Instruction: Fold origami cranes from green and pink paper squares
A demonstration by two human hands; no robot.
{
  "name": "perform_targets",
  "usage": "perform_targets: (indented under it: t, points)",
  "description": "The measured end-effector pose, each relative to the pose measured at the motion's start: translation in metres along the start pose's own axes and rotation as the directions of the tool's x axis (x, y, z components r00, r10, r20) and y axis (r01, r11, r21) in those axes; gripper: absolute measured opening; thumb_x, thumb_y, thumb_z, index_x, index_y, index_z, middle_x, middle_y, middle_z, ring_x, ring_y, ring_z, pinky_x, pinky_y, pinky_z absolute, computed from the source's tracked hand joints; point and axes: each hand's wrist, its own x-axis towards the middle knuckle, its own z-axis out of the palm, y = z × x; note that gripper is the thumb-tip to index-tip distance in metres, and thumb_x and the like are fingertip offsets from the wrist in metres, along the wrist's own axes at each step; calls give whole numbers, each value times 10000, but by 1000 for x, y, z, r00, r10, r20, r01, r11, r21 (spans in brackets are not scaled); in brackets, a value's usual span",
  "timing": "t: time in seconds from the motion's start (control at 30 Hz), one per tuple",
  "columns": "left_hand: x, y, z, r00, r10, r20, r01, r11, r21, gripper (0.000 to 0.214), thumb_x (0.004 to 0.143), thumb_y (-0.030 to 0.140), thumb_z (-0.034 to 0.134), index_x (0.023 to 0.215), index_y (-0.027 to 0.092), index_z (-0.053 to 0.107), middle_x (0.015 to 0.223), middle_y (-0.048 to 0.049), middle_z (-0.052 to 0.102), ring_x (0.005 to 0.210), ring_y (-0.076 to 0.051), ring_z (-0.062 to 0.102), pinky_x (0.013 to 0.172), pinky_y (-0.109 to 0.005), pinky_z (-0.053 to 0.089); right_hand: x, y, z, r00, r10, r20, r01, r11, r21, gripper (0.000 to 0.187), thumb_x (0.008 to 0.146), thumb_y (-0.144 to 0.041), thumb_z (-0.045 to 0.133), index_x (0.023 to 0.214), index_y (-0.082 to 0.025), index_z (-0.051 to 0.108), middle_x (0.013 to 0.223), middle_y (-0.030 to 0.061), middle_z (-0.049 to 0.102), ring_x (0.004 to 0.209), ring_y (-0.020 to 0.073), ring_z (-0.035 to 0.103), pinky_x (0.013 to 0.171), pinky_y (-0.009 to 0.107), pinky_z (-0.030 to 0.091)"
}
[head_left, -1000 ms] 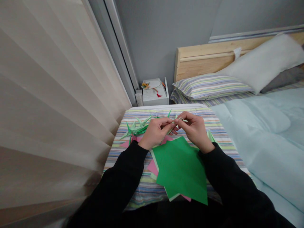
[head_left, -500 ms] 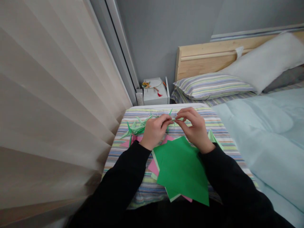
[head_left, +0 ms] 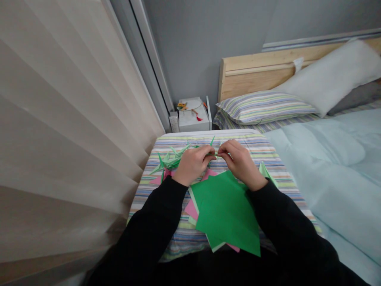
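Observation:
My left hand (head_left: 193,165) and my right hand (head_left: 239,163) meet above the striped bedding, pinching a narrow folded strip of pale green paper (head_left: 216,155) between their fingertips. Most of the strip is hidden by my fingers. Just left of my left hand lies a heap of pointed green origami figures (head_left: 172,160). Below my hands is a loose stack of square green paper sheets (head_left: 226,212), with pink paper (head_left: 191,209) showing beneath it. A pale green folded piece (head_left: 266,172) sits to the right of my right hand.
The striped bedding (head_left: 184,242) lies under everything. A pleated beige curtain (head_left: 65,119) fills the left side. A white box (head_left: 190,120) stands on the far side, with a striped pillow (head_left: 264,108) and wooden headboard (head_left: 256,75) behind. A pale blue blanket (head_left: 336,174) lies right.
My right hand has moved slightly left and down, closer to my left hand. The fingertips of both hands now pinch the strip closely together. The paper stack has not visibly moved.

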Motion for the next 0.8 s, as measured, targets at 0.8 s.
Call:
perform_targets:
  t: [0.8]
  points:
    - [1, 12, -3, 962, -246, -121, 163, 868, -468, 132, 845, 239, 728, 733, 188, 681, 736, -34, 731, 704, -174, 681, 688, -295, 530, 4, -12, -2, 948, 317, 14, -282, 823, 493, 71, 886, -234, 715, 868, -216, 649, 844, 14, 666, 799, 182, 640, 722, 325, 516]
